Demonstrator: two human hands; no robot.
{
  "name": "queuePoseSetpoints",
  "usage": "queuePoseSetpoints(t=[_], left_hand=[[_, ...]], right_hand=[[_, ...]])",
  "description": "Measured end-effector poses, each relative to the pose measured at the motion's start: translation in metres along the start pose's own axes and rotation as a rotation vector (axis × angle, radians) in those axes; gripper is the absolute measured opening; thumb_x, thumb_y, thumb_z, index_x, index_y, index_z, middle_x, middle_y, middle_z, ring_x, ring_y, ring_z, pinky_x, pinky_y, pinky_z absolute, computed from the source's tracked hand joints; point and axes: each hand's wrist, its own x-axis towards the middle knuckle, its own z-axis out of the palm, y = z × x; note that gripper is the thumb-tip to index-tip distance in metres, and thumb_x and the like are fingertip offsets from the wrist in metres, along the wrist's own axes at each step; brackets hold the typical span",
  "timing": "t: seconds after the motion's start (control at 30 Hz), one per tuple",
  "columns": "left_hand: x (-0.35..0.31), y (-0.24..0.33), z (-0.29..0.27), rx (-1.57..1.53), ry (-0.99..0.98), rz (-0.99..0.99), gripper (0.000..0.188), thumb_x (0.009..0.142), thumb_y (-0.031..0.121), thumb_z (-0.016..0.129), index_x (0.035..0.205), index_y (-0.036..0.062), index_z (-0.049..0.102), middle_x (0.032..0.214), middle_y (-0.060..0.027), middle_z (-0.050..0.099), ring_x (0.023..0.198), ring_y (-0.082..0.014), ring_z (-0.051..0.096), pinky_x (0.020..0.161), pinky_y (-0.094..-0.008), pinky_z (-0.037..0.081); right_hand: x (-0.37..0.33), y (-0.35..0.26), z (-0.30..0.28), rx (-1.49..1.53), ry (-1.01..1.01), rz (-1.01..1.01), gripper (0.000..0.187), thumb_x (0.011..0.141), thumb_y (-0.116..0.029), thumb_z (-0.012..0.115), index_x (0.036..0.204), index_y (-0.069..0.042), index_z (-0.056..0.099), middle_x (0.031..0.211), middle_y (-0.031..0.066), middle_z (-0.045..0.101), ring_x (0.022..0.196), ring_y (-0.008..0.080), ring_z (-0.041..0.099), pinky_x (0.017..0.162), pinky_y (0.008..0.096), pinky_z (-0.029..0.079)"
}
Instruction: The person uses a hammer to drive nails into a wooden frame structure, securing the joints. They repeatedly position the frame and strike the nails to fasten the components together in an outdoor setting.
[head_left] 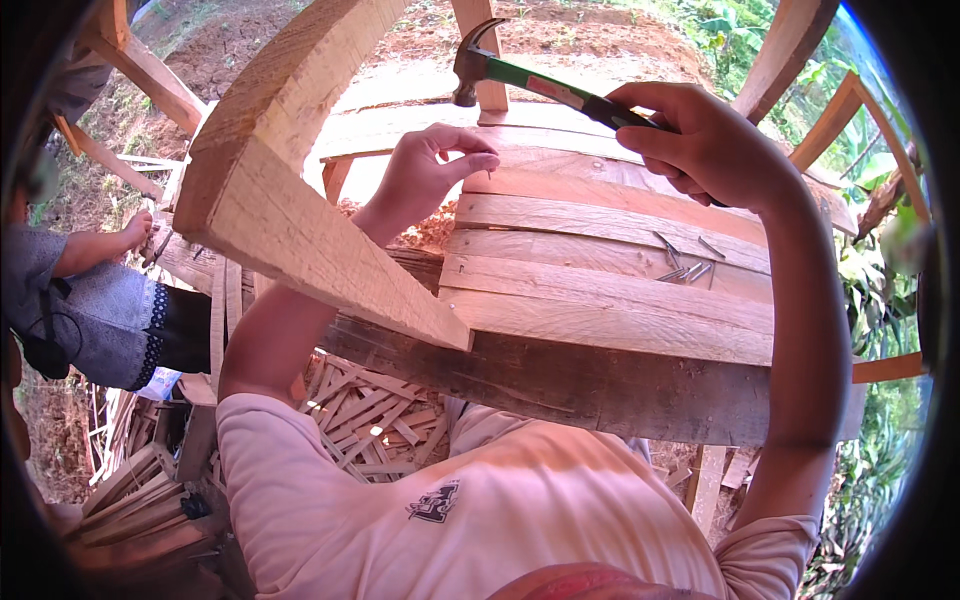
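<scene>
My right hand point(680, 135) grips a claw hammer point(545, 85) by its dark handle. The hammer is raised, its metal head to the left, above and beyond my left hand. My left hand point(430, 170) pinches a small nail point(490, 174) between thumb and fingertips, over the far left part of the wooden slats point(600, 255) lying side by side. The nail points down; whether its tip touches the wood I cannot tell. Several loose nails point(685, 268) lie on the slats at the right. A thick angled timber point(320, 255) crosses in front of my left forearm.
A dark beam point(560, 385) runs along the slats' near edge. Wood offcuts point(375, 415) are heaped on the ground below. At the left another person's hand point(137, 230) rests near timber. Wooden posts point(785, 60) slant up at the far right, with plants behind.
</scene>
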Motion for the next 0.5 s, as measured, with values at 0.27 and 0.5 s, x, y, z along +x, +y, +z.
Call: queuePoseSetpoints(t=[0.27, 0.5], left_hand=[[-0.006, -0.002, -0.005, -0.267, 0.02, -0.2, 0.018, 0.096, 0.014, 0.078, 0.105, -0.0009, 0.079, 0.095, -0.0073, 0.079, 0.089, -0.0101, 0.073, 0.081, -0.0251, 0.059], [-0.005, -0.004, 0.002, -0.292, 0.026, -0.268, 0.016, 0.095, 0.011, 0.078, 0.107, -0.0003, 0.079, 0.097, -0.0082, 0.079, 0.087, -0.0119, 0.073, 0.084, -0.0275, 0.059]], right_hand=[[0.029, 0.011, 0.005, 0.041, -0.115, -0.061, 0.034, 0.106, -0.021, 0.062, 0.135, -0.004, 0.064, 0.064, -0.0008, 0.054, 0.046, 0.0064, 0.049, 0.04, 0.0259, 0.04], [0.022, 0.023, 0.0, 0.126, -0.097, -0.008, 0.036, 0.104, -0.019, 0.064, 0.137, -0.005, 0.064, 0.062, -0.0025, 0.051, 0.045, 0.0055, 0.046, 0.039, 0.0249, 0.037]])
